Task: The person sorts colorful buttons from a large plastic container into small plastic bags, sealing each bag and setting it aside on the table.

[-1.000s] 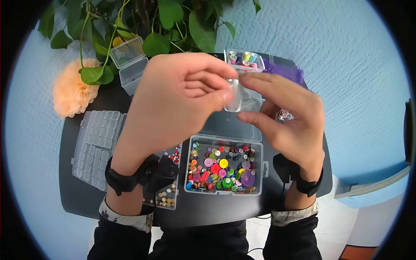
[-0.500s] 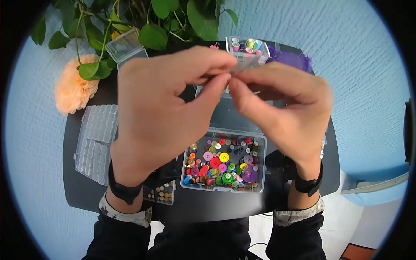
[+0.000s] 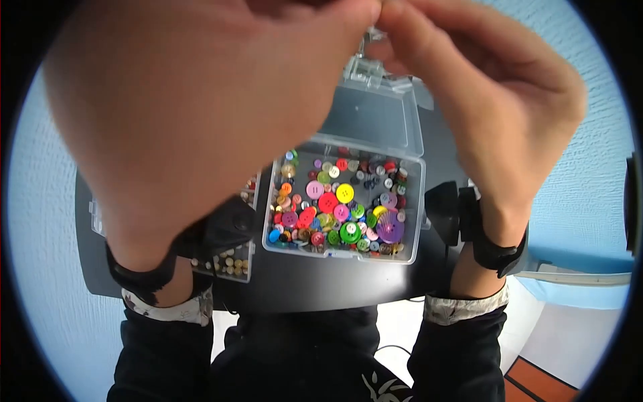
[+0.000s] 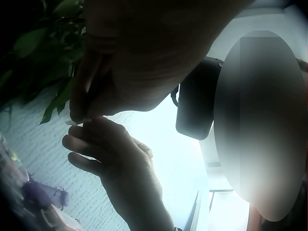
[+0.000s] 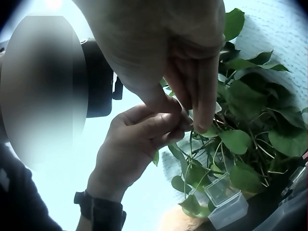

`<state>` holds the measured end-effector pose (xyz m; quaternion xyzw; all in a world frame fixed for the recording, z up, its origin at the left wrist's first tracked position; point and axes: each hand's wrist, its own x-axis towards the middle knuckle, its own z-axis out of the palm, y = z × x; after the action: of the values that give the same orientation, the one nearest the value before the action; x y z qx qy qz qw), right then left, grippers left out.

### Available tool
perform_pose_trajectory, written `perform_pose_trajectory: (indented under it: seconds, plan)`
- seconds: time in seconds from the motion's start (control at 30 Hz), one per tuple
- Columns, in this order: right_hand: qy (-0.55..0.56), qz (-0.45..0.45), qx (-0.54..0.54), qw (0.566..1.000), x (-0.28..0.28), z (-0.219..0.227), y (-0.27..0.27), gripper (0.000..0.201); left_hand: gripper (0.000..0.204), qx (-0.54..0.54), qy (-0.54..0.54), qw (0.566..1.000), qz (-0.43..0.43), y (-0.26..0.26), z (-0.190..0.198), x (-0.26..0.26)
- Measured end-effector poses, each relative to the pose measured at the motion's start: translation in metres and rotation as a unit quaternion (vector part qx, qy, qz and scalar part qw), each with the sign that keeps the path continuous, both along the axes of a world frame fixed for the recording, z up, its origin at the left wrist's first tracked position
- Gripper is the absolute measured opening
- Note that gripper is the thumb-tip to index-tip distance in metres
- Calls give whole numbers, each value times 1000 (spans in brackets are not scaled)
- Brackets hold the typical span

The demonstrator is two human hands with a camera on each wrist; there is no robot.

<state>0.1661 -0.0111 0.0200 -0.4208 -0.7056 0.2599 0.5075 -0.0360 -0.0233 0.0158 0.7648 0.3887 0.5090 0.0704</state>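
Both hands are raised high and close to the head camera, their fingertips meeting at its upper edge. The left hand (image 3: 187,114) and the right hand (image 3: 502,114) pinch a small clear piece between them, mostly hidden by the fingers. A pale sliver of the clear piece (image 4: 71,122) shows at the fingertips in the left wrist view. From the right wrist, its clear edge (image 5: 218,107) appears behind the fingers of the right hand (image 5: 168,53), with the left hand (image 5: 132,144) touching from below.
An open clear box (image 3: 418,201) of mixed coloured buttons lies on the black table (image 3: 321,288). Left of it is a compartment tray (image 3: 250,261) with beads. Clear small cases (image 3: 365,70) lie behind the box. The right wrist view shows leafy plants (image 5: 245,103) and an open clear box (image 5: 228,211).
Both hands have risen towards the head camera, with the clear piece between their fingertips. The right fingers have closed in on it since the oldest frame. The head view has shifted, showing the button box higher.
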Motion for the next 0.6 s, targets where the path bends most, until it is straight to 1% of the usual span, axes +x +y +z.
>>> perform_pose_trajectory:
  seconds: [0.03, 0.1, 0.13, 0.17, 0.2, 0.37, 0.47, 0.5, 0.53, 0.6]
  plan:
    - [-2, -2, -8, 1000, 1, -4, 1, 27, 21, -12, -3, 1000, -3, 3, -3, -7]
    - [-3, -7, -19, 1000, 7, -9, 4, 27, 21, -30, -4, 1000, -9, -4, -12, -3]
    - [-3, -9, -22, 1000, 7, -11, 1, 27, 21, -35, -4, 999, -12, -21, -7, 39]
    - [-2, -11, -22, 1000, 9, -11, 4, 27, 21, -39, -5, 999, -15, -21, -8, 39]
    - [-2, -12, -22, 1000, 8, -11, 5, 28, 20, -42, -5, 999, -16, 1, -12, -7]
    - [-3, -9, -13, 1000, -1, -6, -1, 28, 20, -51, -7, 999, -17, 2, -5, -7]
    - [1, -5, -12, 1000, -4, -6, -1, 29, 20, -60, -5, 998, -16, 9, -3, -18]
    - [4, -3, -12, 1000, -2, -6, -1, 29, 20, -62, -3, 998, -14, 4, -2, -22]
    - [6, -1, -11, 1000, 1, -6, -2, 29, 20, -66, -1, 998, -12, -16, 4, 39]
    - [12, 2, -9, 1000, 6, -7, 1, 29, 20, -70, 3, 997, -10, -17, 6, 39]
